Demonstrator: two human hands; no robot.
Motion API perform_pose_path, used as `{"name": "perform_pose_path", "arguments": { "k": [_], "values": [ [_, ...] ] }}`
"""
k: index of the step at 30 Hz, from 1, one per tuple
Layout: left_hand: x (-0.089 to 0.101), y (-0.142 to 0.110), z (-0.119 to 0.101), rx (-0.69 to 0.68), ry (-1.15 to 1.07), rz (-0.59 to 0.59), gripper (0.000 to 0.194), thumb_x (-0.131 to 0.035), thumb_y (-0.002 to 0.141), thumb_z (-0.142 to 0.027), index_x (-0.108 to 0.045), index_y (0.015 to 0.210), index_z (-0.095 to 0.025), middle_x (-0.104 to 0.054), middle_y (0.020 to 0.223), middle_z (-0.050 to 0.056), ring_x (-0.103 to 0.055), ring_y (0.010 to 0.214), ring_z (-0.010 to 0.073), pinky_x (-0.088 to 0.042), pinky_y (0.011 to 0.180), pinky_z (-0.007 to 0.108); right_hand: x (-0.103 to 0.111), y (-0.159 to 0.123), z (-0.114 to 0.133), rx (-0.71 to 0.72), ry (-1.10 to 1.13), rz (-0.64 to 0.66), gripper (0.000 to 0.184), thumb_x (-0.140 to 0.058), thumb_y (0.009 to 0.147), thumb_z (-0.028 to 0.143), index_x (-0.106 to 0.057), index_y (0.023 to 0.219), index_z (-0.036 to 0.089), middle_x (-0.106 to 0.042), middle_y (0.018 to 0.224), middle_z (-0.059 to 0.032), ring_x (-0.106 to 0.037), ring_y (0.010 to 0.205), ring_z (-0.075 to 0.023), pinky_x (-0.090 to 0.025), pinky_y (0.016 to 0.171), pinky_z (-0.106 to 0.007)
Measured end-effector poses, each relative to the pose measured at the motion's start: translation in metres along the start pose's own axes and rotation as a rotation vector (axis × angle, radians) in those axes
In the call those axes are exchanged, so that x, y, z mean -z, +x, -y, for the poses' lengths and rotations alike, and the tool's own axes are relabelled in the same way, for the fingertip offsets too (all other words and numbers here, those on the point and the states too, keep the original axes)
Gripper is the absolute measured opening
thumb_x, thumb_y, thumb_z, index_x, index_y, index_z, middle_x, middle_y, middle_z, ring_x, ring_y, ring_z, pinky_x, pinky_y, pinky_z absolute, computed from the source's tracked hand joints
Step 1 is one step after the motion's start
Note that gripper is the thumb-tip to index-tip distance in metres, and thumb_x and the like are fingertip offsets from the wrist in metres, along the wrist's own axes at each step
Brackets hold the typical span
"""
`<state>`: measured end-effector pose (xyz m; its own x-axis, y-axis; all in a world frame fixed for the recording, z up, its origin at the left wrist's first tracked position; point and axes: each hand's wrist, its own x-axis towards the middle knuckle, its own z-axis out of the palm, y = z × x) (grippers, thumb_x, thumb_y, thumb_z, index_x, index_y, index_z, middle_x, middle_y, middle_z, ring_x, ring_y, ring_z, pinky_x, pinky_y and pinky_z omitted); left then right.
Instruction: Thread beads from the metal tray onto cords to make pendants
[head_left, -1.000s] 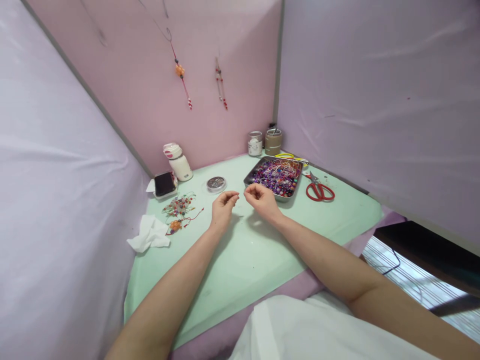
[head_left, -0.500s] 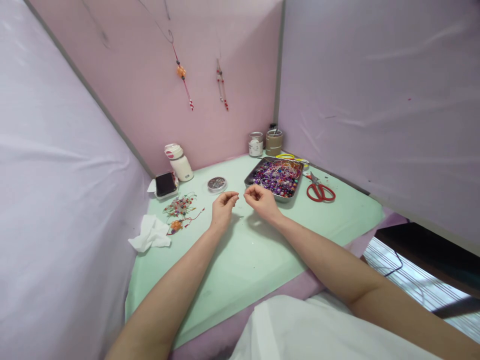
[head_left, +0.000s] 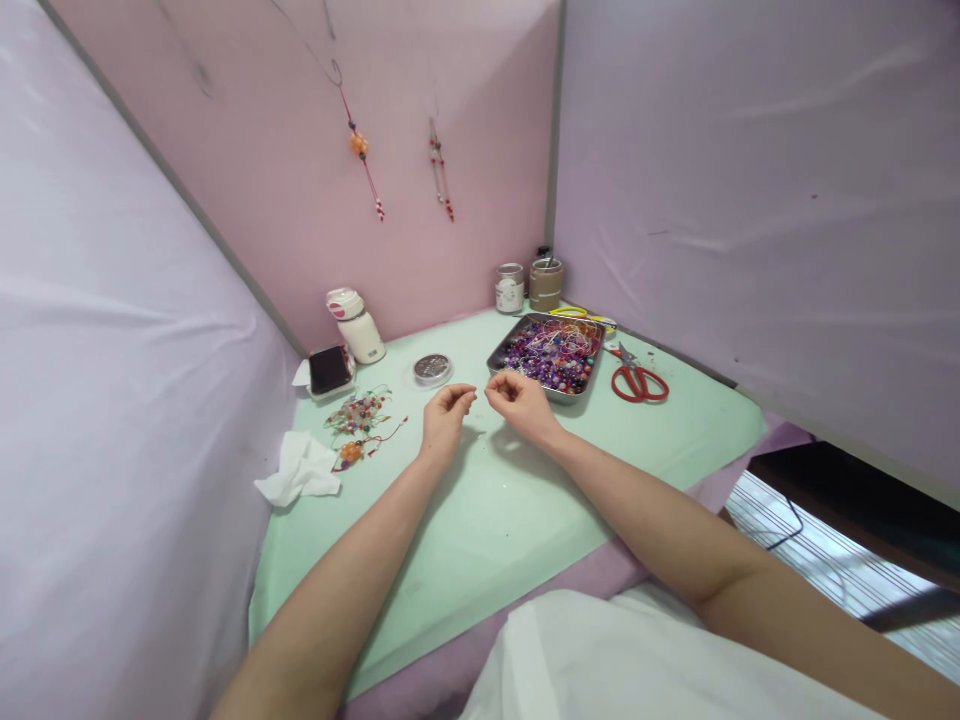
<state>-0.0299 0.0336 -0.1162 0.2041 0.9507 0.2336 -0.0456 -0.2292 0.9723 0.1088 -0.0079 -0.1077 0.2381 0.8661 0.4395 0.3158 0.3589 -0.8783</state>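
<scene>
Scissors (head_left: 638, 378) right of tray (head_left: 576, 398) (beads (head_left: 556, 370) inside).

2 bare arms extended, converging near mid-view. Left forearm (head_left: 382, 540) slants up and right from the bottom edge; right forearm (head_left: 637, 480) slants up and left from the lower right, elbow (head_left: 709, 590) slightly bent. Left hand (head_left: 445, 418) and right hand (head_left: 523, 405) face each other, fingertips close but apart. Each has thumb and index in a pinch; too small to see exact contact at the tips
</scene>
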Motion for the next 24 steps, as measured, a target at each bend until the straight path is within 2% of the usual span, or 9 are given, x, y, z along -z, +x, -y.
{"name": "perform_pose_path", "arguments": {
  "k": [24],
  "values": [
    [-0.0004, -0.0002, -0.0007, 0.003, -0.006, 0.003, 0.018, -0.063, 0.068, -0.028, -0.066, 0.082, -0.017, -0.059, 0.07, 0.0, -0.047, 0.063, 0.0102, -0.04, 0.065, 0.025, 0.0009, 0.0, 0.0017, -0.011, -0.019, -0.003, 0.01, -0.055, 0.071, 0.029, -0.056, 0.069, 0.019, -0.041, 0.052, 0.0052, -0.035, 0.05, -0.0092, -0.03, 0.051, -0.023]
  ]
}}
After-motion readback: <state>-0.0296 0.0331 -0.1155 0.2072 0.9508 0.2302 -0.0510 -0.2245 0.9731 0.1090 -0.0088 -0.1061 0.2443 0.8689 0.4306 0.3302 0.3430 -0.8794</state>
